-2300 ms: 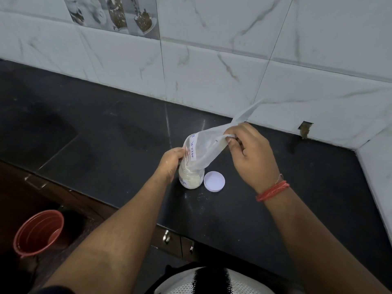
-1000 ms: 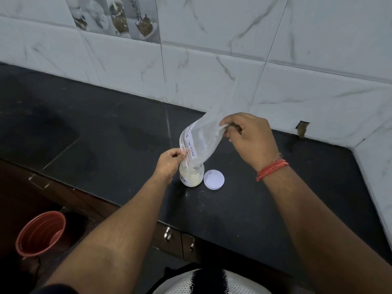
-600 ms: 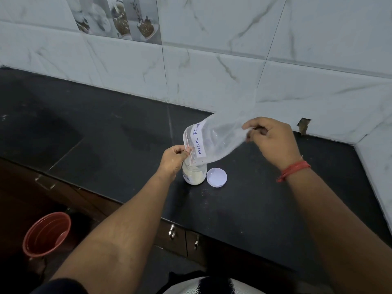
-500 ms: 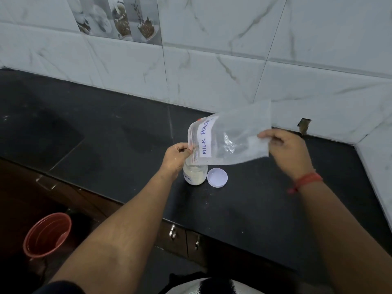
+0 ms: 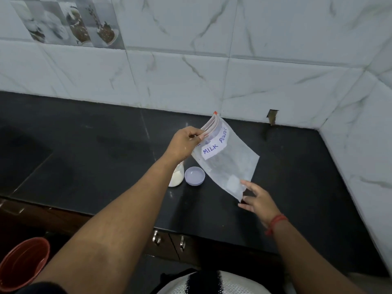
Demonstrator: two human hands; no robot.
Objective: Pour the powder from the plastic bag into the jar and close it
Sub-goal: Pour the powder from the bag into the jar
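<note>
A clear zip bag point(image 5: 228, 164) labelled "MILK POWDER" hangs slanted above the black counter, looking almost empty. My left hand point(image 5: 184, 142) pinches its zip edge at the upper left. My right hand point(image 5: 256, 200) is at the bag's lower corner with fingers spread, touching it or just below it. The small glass jar point(image 5: 176, 177) holding white powder stands uncovered on the counter, partly hidden behind my left wrist. Its white lid point(image 5: 194, 176) lies flat on the counter just right of the jar.
The black counter point(image 5: 95, 153) runs to a white marble-tiled wall behind and on the right. Its front edge sits above cabinet doors with metal handles point(image 5: 157, 237). A red bucket point(image 5: 23, 264) stands on the floor at the lower left.
The bag has been lifted off the jar's mouth and swung to the right, now hanging with the zip edge up. My right hand let go of the bag's bottom and dropped to its lower corner.
</note>
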